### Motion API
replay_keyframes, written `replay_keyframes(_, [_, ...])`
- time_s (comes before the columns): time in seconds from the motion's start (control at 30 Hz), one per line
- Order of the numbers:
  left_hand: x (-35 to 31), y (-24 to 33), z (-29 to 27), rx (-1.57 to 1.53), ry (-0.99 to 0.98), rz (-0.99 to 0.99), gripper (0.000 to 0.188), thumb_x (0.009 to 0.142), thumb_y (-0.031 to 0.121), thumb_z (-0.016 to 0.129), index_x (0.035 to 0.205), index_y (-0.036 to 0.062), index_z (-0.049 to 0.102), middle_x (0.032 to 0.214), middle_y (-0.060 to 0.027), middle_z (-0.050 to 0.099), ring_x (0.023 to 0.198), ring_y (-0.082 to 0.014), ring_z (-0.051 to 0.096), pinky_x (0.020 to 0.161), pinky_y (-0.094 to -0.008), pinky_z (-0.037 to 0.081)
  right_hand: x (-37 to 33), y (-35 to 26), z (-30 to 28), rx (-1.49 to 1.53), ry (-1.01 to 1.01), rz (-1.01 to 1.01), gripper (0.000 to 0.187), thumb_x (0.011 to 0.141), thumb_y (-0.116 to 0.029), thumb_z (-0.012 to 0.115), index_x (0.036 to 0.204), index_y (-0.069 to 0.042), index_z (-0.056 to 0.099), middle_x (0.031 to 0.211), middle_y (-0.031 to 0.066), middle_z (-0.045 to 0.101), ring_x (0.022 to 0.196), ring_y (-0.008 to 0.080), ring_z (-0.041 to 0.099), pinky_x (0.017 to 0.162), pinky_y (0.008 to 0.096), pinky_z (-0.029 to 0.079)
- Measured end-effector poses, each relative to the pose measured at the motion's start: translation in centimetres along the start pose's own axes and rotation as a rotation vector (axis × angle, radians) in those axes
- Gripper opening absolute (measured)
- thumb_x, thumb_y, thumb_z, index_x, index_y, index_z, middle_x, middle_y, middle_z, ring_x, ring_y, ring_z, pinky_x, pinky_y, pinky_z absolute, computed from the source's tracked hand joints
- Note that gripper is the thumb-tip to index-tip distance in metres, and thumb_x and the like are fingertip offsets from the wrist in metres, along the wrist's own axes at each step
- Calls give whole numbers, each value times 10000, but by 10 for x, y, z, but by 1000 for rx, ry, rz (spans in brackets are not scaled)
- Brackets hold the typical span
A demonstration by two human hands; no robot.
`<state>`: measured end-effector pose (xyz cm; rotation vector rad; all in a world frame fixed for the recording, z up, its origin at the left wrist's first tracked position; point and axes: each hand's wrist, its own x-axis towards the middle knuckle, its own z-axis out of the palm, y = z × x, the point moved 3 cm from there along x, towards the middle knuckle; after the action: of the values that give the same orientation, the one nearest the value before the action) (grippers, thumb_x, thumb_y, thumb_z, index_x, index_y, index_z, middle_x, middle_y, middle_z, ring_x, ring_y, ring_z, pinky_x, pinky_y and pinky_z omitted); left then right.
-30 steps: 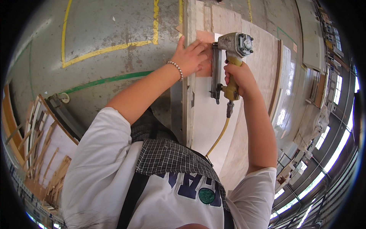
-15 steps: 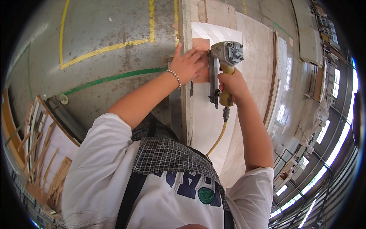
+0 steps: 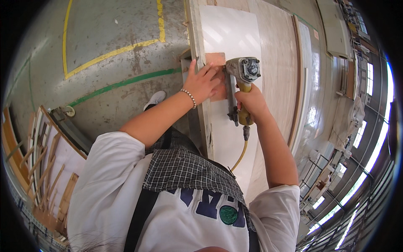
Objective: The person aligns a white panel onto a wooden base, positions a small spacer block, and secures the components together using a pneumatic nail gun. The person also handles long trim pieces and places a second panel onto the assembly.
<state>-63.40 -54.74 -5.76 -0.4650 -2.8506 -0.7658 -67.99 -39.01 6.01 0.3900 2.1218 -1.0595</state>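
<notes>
My right hand [image 3: 252, 103] is wrapped round the yellow handle of an air nail gun [image 3: 247, 69], which has a grey metal head and a dark magazine along its left side. A yellow air hose [image 3: 240, 159] runs from the handle's lower end toward me. My left hand [image 3: 203, 83], a beaded bracelet at its wrist, lies with spread fingers on a thin orange-brown rectangular piece [image 3: 217, 57] and over the edge of the bench. That piece lies on a white sheet [image 3: 231, 26], with the gun's nose close to its right side. The nose's exact contact is hidden.
The long wooden bench [image 3: 277, 46] carries the sheet, and a brown strip [image 3: 298, 63] runs along its right part. Wood offcuts [image 3: 54, 180] stand in a bin at lower left, near a caster wheel [image 3: 69, 111]. My shoe [image 3: 157, 98] shows on the floor left of the bench.
Both hands, the nail gun and the orange-brown piece have come nearer to me along the white sheet. A shoe has come into view on the left.
</notes>
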Motion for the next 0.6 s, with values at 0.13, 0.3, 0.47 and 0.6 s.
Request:
replay_keyframes(0.13, [-29,32,9,9,-20,17,365,742,398,751,1029,189,664,1326,-11,547,1363,-213,412,1079,-700,221,-28,34,-3,37,-22,31,255,774,-61,583,1014,17,551,707,66,556,533,149,522,508,310,436])
replay_keyframes(0.3, [-64,71,21,23,-25,11,374,746,422,746,1036,205,653,1318,-9,548,1361,-216,412,1082,-705,202,-64,74,-2,55,-7,-15,267,758,-49,576,1013,23,550,703,68,555,531,149,520,500,308,429])
replay_keyframes(0.47, [-104,117,36,21,31,32,348,750,399,758,1003,190,644,1286,-23,556,1365,-231,413,1076,-723,199,-102,121,-3,51,-12,-11,265,747,-51,577,999,23,549,693,67,556,530,150,521,497,307,424])
replay_keyframes(0.6, [-144,158,50,-6,69,27,334,748,398,758,980,190,638,1290,-22,560,1360,-230,420,1076,-723,197,-135,171,-11,-7,-12,-29,251,749,-67,577,983,20,549,676,68,561,532,152,526,500,309,426])
